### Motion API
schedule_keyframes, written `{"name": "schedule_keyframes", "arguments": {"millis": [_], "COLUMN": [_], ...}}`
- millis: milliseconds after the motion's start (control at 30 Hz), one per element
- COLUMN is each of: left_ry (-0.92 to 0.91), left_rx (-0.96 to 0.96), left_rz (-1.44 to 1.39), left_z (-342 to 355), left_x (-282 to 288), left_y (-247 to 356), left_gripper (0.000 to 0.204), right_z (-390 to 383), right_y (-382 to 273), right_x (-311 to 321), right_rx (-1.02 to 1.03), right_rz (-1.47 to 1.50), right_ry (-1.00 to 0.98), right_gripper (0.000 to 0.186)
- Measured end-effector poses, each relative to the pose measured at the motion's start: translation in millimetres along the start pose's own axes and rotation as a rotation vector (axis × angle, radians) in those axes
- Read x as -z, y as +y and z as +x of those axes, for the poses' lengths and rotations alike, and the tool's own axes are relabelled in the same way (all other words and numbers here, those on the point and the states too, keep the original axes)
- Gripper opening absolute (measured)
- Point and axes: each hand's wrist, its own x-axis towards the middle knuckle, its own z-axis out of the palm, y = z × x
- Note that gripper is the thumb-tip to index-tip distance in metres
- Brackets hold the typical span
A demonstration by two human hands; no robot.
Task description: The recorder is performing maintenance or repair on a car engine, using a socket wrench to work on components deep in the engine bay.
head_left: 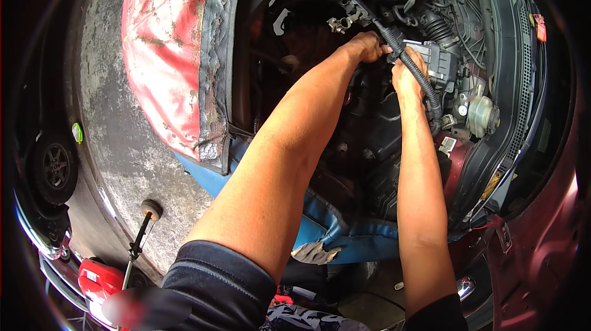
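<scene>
Both my arms reach into a car's engine bay. My left hand [368,46] is closed, its fingertips pointing right beside a thick black corrugated cable sleeve [411,65]. What it grips, if anything, is hidden. My right hand [407,77] is curled just below and to the right, partly behind the sleeve and against the near left side of a black ribbed plastic housing [442,63]. Its fingertips are hidden. Above my left hand, a metal cable clamp [340,24] hangs from the upper end of the cable.
A worn red and black cover [165,54] drapes over the left side, and a blue cover [320,220] over the near edge. A translucent fluid reservoir [480,115] and a ribbed air hose [436,28] stand at right. A wheeled pole [140,238] rests on the concrete floor [114,109].
</scene>
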Motion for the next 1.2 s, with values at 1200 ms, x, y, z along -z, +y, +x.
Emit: {"name": "schedule_keyframes", "arguments": {"millis": [1200], "left_ry": [-0.034], "left_rx": [0.033], "left_rz": [-0.037], "left_z": [6.2], "left_x": [4.4], "left_y": [-8.4], "left_gripper": [0.058], "right_z": [3.5], "right_y": [-4.9], "right_x": [6.9], "right_rx": [-0.028], "right_rz": [0.139], "right_ry": [-0.092], "right_gripper": [0.012]}}
